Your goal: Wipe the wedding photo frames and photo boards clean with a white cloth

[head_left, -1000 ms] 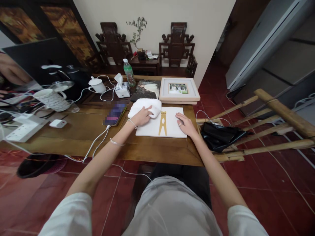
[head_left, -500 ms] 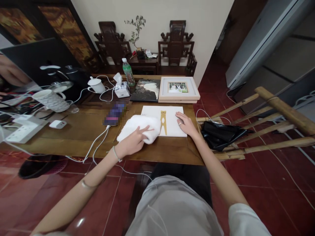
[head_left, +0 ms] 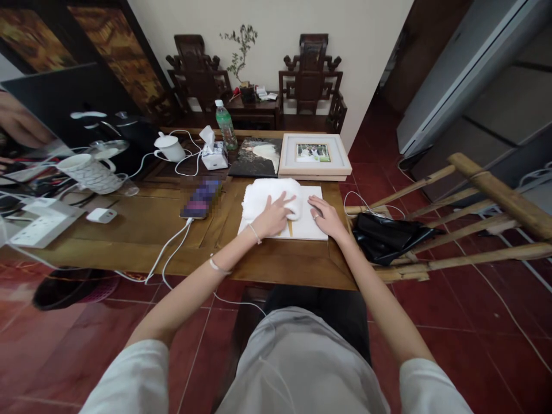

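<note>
My left hand grips a fluffy white towel from above, its fingers spread over the folds. The towel lies across the upper left and middle of a flat white board, covering most of the board's gold animal figure; only the lower ends of the figure show below my hand. Fingers stretched out, my right hand lies flat on the board's right side and holds nothing. A ring is on one of its fingers.
Behind the board are a framed photo, a dark picture, a tissue box and a green bottle. Leftward lie a phone with cables, mugs and a power strip. A bamboo chair holding a black bag stands right.
My left hand has moved the towel up and to the right, from the table and the board's left edge onto the board's middle. My right hand has stayed in place.
</note>
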`<action>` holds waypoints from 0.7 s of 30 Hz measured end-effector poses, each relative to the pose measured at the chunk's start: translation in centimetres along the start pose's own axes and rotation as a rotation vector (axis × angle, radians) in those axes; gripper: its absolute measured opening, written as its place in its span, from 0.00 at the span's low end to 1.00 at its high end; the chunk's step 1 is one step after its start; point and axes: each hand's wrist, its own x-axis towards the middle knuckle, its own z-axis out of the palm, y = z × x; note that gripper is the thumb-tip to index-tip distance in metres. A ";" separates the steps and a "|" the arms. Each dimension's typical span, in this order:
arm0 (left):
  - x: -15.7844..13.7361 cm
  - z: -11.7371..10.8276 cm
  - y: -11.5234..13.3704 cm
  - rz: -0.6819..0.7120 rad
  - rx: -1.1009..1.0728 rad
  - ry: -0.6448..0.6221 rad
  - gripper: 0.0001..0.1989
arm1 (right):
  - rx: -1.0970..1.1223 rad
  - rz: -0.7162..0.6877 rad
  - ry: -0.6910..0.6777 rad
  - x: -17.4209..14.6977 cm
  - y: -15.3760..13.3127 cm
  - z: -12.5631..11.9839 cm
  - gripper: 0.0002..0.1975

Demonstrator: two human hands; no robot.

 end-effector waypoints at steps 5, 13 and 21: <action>-5.9 0.4 5.3 0.140 0.081 -0.020 0.22 | 0.008 -0.005 0.004 0.0 -0.1 0.0 0.19; -5.3 -0.7 4.8 0.116 0.052 -0.090 0.22 | -0.034 -0.012 -0.001 0.0 0.0 0.0 0.19; 4.6 -1.8 -0.2 -0.015 0.064 -0.066 0.22 | -0.027 -0.004 -0.013 0.0 -0.1 -0.2 0.20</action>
